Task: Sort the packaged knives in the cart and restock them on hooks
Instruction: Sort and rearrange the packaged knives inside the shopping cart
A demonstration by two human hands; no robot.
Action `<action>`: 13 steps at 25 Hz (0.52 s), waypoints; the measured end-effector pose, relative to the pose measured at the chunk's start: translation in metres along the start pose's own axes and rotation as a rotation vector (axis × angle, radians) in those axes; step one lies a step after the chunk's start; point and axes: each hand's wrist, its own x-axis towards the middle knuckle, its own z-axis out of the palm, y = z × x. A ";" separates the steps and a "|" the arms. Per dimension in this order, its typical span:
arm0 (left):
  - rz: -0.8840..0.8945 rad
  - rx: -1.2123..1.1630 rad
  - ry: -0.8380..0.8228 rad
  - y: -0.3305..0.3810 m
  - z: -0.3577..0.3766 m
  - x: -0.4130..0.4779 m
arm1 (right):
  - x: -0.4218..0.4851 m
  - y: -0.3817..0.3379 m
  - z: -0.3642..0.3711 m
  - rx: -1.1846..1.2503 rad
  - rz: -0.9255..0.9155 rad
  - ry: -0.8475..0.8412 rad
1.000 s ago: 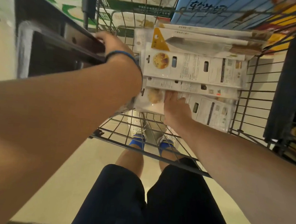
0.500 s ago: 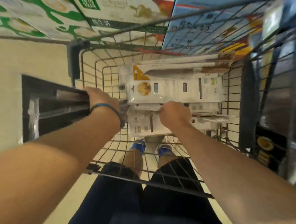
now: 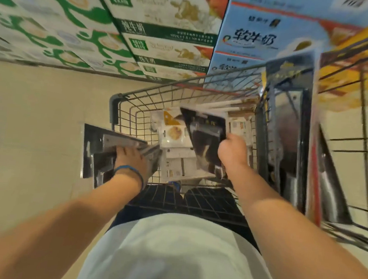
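At far left we see stacked green-and-white cartons (image 3: 81,23) lining the wall above a pale floor (image 3: 29,124). Next, our left hand (image 3: 130,157), a blue band (image 3: 130,171) at the wrist, lies over a bundle of dark packaged knives (image 3: 101,147) held just outside the left wall of the wire cart (image 3: 124,120); the fingers curl over the bundle's top edge, grasping it. Inside the cart, a pile of white packaged knives (image 3: 174,138) lies flat on the basket floor, one card showing a yellow triangle. Just right of that pile, our right hand (image 3: 233,151) clenches a dark knife pack (image 3: 205,141) by its right edge, holding it raised and tilted above the white pile. Further right, the cart's far wall carries tall dark packs (image 3: 291,138) standing on edge, badly blurred. Behind them stand blue cartons (image 3: 262,39) and an orange box (image 3: 353,72). Below, our pale shirt (image 3: 174,255) and dark shorts (image 3: 195,201) fill the foreground.
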 end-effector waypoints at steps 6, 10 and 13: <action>-0.034 -0.121 0.043 -0.012 -0.031 -0.008 | -0.029 -0.004 -0.023 -0.020 -0.121 -0.067; -0.082 -0.081 0.113 -0.021 -0.051 -0.009 | -0.038 -0.026 -0.051 0.117 -0.152 -0.083; -0.044 -0.177 0.229 -0.030 -0.069 -0.009 | -0.045 -0.055 -0.077 0.322 -0.083 -0.068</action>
